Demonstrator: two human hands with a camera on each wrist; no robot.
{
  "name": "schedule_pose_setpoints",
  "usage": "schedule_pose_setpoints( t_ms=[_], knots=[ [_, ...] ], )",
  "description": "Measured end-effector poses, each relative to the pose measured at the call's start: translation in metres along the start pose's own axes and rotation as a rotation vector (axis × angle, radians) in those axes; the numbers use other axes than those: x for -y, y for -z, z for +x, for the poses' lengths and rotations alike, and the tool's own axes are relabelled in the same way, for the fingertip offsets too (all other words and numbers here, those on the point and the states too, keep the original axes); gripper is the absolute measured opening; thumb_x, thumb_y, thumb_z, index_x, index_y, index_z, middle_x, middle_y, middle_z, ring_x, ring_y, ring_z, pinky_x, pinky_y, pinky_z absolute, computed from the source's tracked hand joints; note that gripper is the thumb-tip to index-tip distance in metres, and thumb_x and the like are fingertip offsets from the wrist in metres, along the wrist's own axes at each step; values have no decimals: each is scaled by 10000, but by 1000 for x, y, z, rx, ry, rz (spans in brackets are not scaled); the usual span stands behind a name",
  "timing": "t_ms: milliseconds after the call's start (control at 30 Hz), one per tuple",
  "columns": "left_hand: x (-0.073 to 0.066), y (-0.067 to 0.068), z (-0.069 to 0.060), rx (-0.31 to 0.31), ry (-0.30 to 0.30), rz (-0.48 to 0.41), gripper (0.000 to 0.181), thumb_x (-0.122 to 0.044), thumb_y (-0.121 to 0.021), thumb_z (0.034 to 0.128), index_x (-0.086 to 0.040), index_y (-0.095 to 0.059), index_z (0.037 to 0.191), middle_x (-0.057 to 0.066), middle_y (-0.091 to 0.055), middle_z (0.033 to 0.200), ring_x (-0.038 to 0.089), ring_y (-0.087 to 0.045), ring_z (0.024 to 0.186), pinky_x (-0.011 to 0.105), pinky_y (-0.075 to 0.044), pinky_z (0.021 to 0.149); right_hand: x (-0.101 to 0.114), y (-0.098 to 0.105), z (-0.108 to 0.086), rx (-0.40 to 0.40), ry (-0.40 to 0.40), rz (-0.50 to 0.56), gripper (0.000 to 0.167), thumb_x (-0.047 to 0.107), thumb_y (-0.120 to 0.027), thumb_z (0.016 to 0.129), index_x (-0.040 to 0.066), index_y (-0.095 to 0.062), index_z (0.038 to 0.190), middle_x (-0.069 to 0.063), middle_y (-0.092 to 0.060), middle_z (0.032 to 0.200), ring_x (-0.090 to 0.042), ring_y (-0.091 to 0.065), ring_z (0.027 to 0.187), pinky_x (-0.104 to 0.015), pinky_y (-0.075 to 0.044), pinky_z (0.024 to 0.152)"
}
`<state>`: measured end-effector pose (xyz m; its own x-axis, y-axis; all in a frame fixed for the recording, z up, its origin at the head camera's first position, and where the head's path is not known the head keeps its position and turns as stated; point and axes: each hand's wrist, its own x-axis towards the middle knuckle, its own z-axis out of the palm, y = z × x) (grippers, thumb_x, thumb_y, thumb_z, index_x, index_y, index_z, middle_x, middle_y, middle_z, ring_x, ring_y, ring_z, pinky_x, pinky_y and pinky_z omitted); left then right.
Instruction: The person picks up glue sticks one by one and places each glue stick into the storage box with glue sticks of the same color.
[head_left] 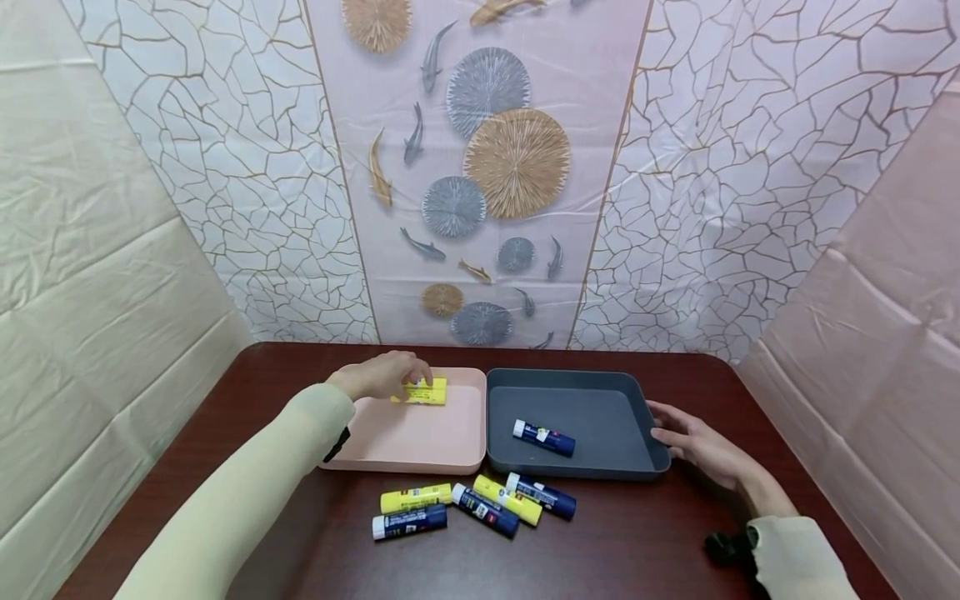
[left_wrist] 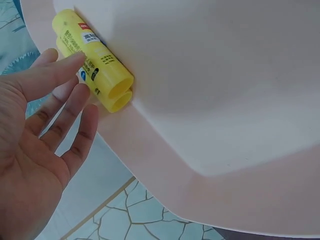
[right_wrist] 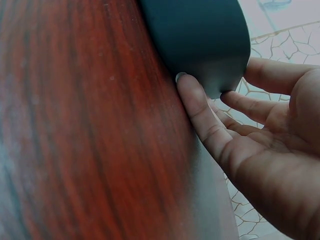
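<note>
Two yellow glue sticks (head_left: 426,394) lie side by side against the far wall of the pink tray (head_left: 420,442). Over them is my left hand (head_left: 386,375); in the left wrist view its fingers are spread and loosely bent, with the thumb close to or touching the upper yellow glue stick (left_wrist: 102,62). A blue glue stick (head_left: 544,437) with a white cap lies in the dark grey tray (head_left: 600,417). My right hand (head_left: 705,446) rests its fingertips against that tray's right side, thumb apart from the other fingers, as the right wrist view shows.
In front of the trays, several more glue sticks lie on the brown table (head_left: 600,550), among them a yellow one (head_left: 416,497) and a blue one (head_left: 485,510). The trays stand side by side. Patterned cloth (head_left: 480,250) hangs behind the table.
</note>
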<state>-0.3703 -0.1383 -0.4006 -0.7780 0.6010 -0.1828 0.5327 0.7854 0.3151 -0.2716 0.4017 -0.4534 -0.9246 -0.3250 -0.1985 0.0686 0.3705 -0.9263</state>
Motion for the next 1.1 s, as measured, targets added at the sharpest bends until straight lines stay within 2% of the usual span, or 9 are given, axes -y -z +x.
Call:
schedule_pose_setpoints(
  t_ms=[200,500,633,933,1100],
  knots=[
    [-2,2,-3,-15,-1,-62,370,4,-761,926,-184,-720,1243,62,-642,1118,205,-602,994,389,-526,868,-1,1,0,2,3,-2,733,240,-573,1082,46,-165,1660,-306,-183,1655,-452,-406,1408,-260,-521,954],
    [-1,4,-9,-63,-27,-146,312,3,-708,961,-147,-723,1234,109,-665,1141,216,-629,1003,413,-541,873,-1,1,0,2,5,-5,736,240,-572,1084,40,-159,1660,-309,-181,1653,-449,-407,1408,-257,-519,953],
    [-2,4,-12,-85,-29,-166,288,-24,-665,997,-134,-722,1256,90,-677,1129,227,-636,1023,439,-536,901,0,0,-1,1,5,-4,738,237,-572,1083,36,-157,1659,-313,-180,1652,-443,-418,1400,-257,-522,948],
    [0,0,-20,-201,-6,-249,266,-97,-640,1038,-156,-718,1285,30,-691,1127,223,-642,1055,465,-530,910,-2,1,0,0,0,-6,733,240,-573,1083,44,-166,1660,-307,-231,1624,-424,-434,1381,-273,-525,951],
    [-6,1,-30,-246,-28,-290,259,-164,-616,1062,-164,-710,1304,-9,-686,1129,199,-633,1036,437,-536,864,-3,2,2,-3,1,-10,738,243,-579,1079,39,-168,1657,-310,-231,1623,-424,-438,1377,-276,-528,950]
  ],
)
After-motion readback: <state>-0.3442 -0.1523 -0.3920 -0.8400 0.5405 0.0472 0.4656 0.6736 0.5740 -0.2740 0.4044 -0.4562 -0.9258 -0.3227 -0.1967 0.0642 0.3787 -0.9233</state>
